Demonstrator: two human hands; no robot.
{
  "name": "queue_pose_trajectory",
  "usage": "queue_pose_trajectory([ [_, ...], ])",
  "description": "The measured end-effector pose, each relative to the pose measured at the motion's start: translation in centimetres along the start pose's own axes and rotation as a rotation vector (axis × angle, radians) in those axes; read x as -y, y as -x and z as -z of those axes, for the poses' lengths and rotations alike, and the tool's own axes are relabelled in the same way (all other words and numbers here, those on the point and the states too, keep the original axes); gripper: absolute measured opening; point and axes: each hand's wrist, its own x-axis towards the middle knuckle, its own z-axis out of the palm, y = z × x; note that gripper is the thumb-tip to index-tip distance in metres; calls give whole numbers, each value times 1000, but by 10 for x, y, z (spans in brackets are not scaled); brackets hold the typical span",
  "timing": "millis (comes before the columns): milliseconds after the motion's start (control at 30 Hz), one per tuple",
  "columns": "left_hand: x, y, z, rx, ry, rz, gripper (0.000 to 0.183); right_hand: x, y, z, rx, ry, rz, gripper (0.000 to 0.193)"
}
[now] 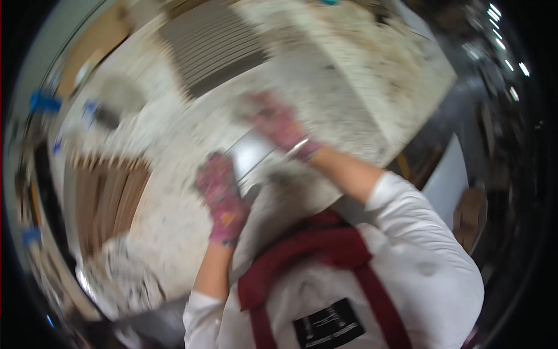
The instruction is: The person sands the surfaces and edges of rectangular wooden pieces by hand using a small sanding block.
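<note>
A pale, glossy rectangular piece like a tile (251, 153) lies on the work table between my gloved hands. My left hand (221, 195), in a worn pink-red glove, rests along its left edge with the fingers stretched out and the thumb apart. Over the far right corner of the piece is my right hand (279, 122), also gloved and smeared by motion. A greyish blur (249, 107) shows at its fingertips; whether it is a cloth, a pad or the glove's tips I cannot make out.
A stack of grey strips (215, 49) lies at the far side of the dusty table (174, 168). Brown pieces (110, 198) stand in a row at the left, with crumpled whitish material (131, 279) nearer me. A blue object (45, 102) is at the far left.
</note>
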Motion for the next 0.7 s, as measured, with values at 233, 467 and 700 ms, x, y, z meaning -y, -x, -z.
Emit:
queue_pose_trajectory([
  [233,-26,17,14,53,-28,8,71,21,-1,-47,-31,-303,-34,37],
  [467,38,31,17,-418,-211,-373,57,-19,-3,1,-213,-1044,-383,40],
  [700,23,3,51,105,146,93,58,-55,20,-16,-262,-1023,-263,49],
])
